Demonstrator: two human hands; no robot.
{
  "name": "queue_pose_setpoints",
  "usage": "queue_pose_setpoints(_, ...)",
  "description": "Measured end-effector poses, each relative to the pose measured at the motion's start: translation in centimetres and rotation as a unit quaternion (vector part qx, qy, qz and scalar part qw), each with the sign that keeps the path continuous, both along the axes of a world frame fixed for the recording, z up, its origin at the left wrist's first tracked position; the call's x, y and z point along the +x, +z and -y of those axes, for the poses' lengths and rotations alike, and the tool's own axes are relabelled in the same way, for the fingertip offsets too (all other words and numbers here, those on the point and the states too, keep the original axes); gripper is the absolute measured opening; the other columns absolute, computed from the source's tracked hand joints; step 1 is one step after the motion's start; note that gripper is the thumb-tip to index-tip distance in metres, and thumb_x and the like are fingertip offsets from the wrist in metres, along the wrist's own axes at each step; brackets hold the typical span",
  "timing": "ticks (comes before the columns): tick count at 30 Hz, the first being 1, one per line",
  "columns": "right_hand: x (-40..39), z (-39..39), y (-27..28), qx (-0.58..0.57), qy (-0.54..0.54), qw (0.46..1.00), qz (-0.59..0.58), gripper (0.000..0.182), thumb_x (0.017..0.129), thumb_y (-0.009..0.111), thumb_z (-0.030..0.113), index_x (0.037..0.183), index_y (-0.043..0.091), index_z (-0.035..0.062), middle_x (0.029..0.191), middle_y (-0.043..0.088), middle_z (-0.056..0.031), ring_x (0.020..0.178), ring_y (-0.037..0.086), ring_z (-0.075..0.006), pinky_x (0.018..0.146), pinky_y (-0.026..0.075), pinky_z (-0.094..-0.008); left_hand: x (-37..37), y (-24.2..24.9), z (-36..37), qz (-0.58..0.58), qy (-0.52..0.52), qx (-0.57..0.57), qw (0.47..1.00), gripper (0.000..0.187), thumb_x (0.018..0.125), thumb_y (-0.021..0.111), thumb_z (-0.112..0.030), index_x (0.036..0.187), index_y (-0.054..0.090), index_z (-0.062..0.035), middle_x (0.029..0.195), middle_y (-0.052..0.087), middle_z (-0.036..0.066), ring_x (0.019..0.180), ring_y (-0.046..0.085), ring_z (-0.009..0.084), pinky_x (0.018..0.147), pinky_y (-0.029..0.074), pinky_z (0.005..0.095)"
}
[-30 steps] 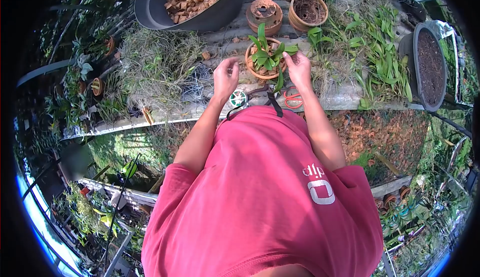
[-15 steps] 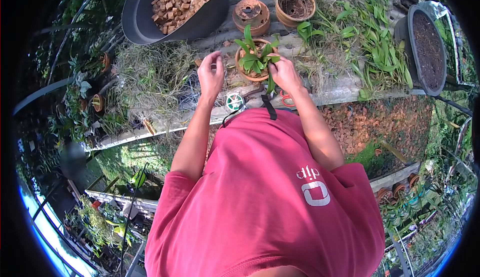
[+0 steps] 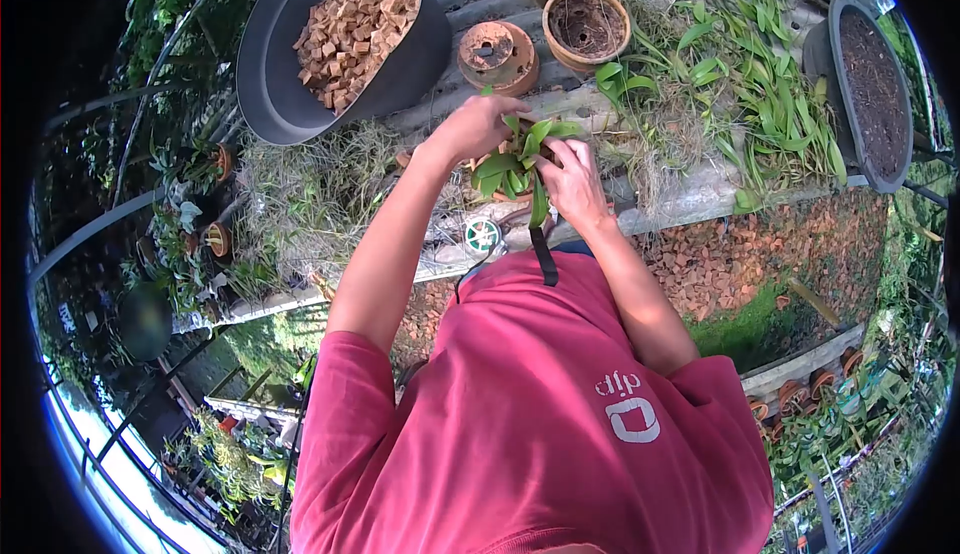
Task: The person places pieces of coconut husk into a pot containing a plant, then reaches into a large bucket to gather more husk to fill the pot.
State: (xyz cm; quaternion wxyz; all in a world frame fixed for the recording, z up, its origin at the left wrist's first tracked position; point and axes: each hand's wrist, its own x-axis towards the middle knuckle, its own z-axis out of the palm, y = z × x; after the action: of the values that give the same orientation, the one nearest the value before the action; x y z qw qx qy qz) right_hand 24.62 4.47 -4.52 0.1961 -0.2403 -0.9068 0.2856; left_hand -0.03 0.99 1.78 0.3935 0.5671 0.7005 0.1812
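A green leafy plant (image 3: pixel 510 167) stands in a small terracotta pot (image 3: pixel 520 200), mostly covered by leaves and my hands. My left hand (image 3: pixel 480 126) reaches over the pot's far left side, its fingers curled in behind the leaves. What those fingertips hold, if anything, is hidden. At the right side of the plant, my right hand (image 3: pixel 574 182) has thumb and fingers closed around the leaves near the pot's edge. One long leaf hangs down toward me, beside a black strap (image 3: pixel 543 257). Just in front of the pot lies a green-and-white wire spool (image 3: pixel 482 235).
A large black tub (image 3: pixel 262 64) with brick chunks (image 3: pixel 360 34) stands at far left. Beyond the plant are a stacked terracotta pot (image 3: pixel 497 57) and a soil-stained pot (image 3: pixel 587 29). Leafy plants (image 3: pixel 780 104) lie at right, near a soil-filled tub (image 3: pixel 870 94); dry roots (image 3: pixel 290 184) lie left.
My left hand has moved right and forward, from beside the pot to its far side, fingers now at the plant. My right hand stays at the plant. The view has shifted slightly.
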Motion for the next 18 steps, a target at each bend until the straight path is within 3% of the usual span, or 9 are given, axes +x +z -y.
queue_pose_setpoints(2, 0.1, 0.1, -0.8, 0.0, 0.004, 1.0, 0.002, 0.042, 0.082, 0.07, 0.004, 0.123, 0.076, 0.0123, 0.136, 0.063, -0.0047, 0.124, 0.056, -0.0338, 0.103, 0.051, -0.0471, -0.1, -1.5, -0.7, 0.055, -0.088, -0.012, 0.994, 0.051, 0.082, 0.076, -0.009, 0.132, 0.075, -0.0111, 0.107, 0.078, 0.015, 0.096, 0.075, 0.0297, 0.089, 0.059, 0.0412)
queue_pose_setpoints(3, 0.2, 0.3, -1.0, 0.002, 0.004, 1.0, 0.008, 0.041, 0.082, 0.07, 0.004, 0.122, 0.076, 0.0117, 0.136, 0.064, -0.0048, 0.125, 0.056, -0.0335, 0.104, 0.05, -0.0474, 0.6, 0.0, -1.1, 0.027, -0.096, -0.067, 0.993, 0.05, 0.084, 0.077, -0.013, 0.134, 0.074, -0.0146, 0.113, 0.077, 0.014, 0.103, 0.074, 0.029, 0.093, 0.058, 0.042)
queue_pose_setpoints(6, 0.2, 0.6, -0.9, -0.006, -0.002, 1.0, 0.013, 0.039, 0.082, 0.07, 0.005, 0.12, 0.076, 0.0118, 0.136, 0.065, -0.0053, 0.127, 0.056, -0.0329, 0.105, 0.049, -0.0478, 0.8, 0.2, -0.9, -0.008, -0.12, -0.057, 0.991, 0.046, 0.087, 0.079, -0.018, 0.133, 0.074, -0.0168, 0.12, 0.073, 0.011, 0.109, 0.072, 0.0295, 0.097, 0.056, 0.0432)
queue_pose_setpoints(9, -0.1, 0.5, 0.0, -0.016, -0.004, 1.0, 0.02, 0.039, 0.082, 0.072, 0.008, 0.121, 0.076, 0.0148, 0.137, 0.065, -0.0052, 0.127, 0.057, -0.0333, 0.103, 0.049, -0.0473, 0.9, -0.2, -0.3, 0.019, -0.104, -0.004, 0.994, 0.041, 0.088, 0.081, -0.018, 0.127, 0.075, -0.0121, 0.123, 0.068, 0.009, 0.113, 0.069, 0.0284, 0.1, 0.054, 0.0432)
queue_pose_setpoints(12, -0.6, 0.5, 0.6, -0.009, -0.038, 0.999, 0.015, 0.042, 0.083, 0.073, 0.01, 0.124, 0.074, 0.0171, 0.137, 0.066, -0.0041, 0.128, 0.056, -0.0332, 0.101, 0.049, -0.0468, 1.4, -0.9, 0.1, 0.126, -0.071, 0.002, 0.989, 0.035, 0.086, 0.082, -0.012, 0.12, 0.075, -0.0076, 0.121, 0.068, 0.009, 0.111, 0.069, 0.0268, 0.1, 0.055, 0.0417)
queue_pose_setpoints(13, -0.7, 0.3, 0.6, 0.004, -0.041, 0.999, 0.0, 0.039, 0.087, 0.071, 0.011, 0.126, 0.071, 0.0143, 0.133, 0.069, -0.0066, 0.124, 0.06, -0.0325, 0.098, 0.049, -0.0455, 1.6, -1.3, 0.2, 0.122, -0.052, 0.029, 0.991, 0.03, 0.084, 0.08, -0.005, 0.113, 0.075, -0.0047, 0.117, 0.069, 0.009, 0.108, 0.069, 0.0237, 0.097, 0.055, 0.0382)
queue_pose_setpoints(18, -1.5, -1.3, 0.5, -0.116, -0.063, 0.991, -0.038, 0.033, 0.088, 0.073, 0.005, 0.121, 0.067, 0.0042, 0.118, 0.071, -0.0134, 0.111, 0.065, -0.035, 0.096, 0.052, -0.0453, 1.0, -1.9, 0.3, 0.156, -0.013, -0.022, 0.987, 0.027, 0.083, 0.079, -0.003, 0.11, 0.075, -0.0052, 0.1, 0.076, 0.008, 0.098, 0.074, 0.0229, 0.091, 0.057, 0.0375)
